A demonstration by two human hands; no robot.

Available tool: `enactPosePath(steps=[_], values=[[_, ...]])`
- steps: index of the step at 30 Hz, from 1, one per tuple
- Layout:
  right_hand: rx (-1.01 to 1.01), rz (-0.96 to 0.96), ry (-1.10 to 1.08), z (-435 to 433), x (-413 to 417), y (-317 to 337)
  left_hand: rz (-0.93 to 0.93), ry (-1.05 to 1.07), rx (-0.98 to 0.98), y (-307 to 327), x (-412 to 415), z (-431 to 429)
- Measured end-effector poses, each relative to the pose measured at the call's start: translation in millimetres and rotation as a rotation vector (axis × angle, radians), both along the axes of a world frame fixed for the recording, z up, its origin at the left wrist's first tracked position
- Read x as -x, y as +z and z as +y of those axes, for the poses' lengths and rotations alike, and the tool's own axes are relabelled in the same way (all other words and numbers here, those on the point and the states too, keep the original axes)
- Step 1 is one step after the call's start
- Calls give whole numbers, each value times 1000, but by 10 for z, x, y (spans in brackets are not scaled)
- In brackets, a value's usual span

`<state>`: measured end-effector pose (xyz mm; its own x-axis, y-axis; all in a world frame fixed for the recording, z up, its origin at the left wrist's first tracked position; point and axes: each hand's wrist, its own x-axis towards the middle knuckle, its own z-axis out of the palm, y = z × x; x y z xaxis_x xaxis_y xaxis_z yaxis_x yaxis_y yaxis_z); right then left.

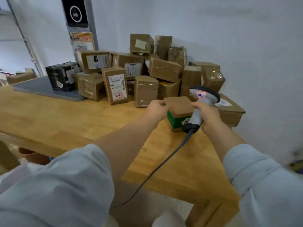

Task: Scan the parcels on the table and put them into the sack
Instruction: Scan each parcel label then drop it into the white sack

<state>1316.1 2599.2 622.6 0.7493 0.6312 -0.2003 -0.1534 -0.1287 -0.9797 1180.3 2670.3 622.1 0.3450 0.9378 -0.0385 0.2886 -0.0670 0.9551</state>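
On the wooden table (pixel 65 115), against the white wall, sat a loose heap of brown cardboard parcels (pixel 164 69), some stacked, some tipped, several showing white labels. No sack was in view. In front of that heap, near the table's right end, stood the parcel in hand, a small box (pixel 179 104) with a plain brown top and green sides, a white sticker with digits on its near face. It rested on the tabletop, just in front of a larger carton. Judging by its size and its crisp cardboard edges, it would probably be light and stiff, not slippery, and easy to lift with one hand. A grip across the top, thumb on one side and fingers on the other, looked the sensible hold, since the top bore no visible barcode and the box may need turning to find one. The handheld scanner (pixel 196 115), grey with a dark head and a pink-edged tag, stood upright at the box's right side, its cable (pixel 164 163) trailing off the table's front edge. The right hand (pixel 208 115) was wrapped firmly round the scanner's handle, its foremost fingers reaching to the box's right edge. The left hand (pixel 157 108) had its fingers curled and close together, pinching the box's upper left edge.
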Motion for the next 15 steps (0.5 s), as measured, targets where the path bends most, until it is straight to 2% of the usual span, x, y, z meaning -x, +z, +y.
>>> enactPosePath(steps=[7, 12, 15], values=[[-80, 182, 52, 35, -277, -194, 141, -73, 12, 13, -291, -16], [-205, 199, 155, 17, -68, -93, 180, -44, 48, 105, -176, -70], [-209, 188, 266, 39, 187, 4, 195, -44, 34, 205, 14, -137]])
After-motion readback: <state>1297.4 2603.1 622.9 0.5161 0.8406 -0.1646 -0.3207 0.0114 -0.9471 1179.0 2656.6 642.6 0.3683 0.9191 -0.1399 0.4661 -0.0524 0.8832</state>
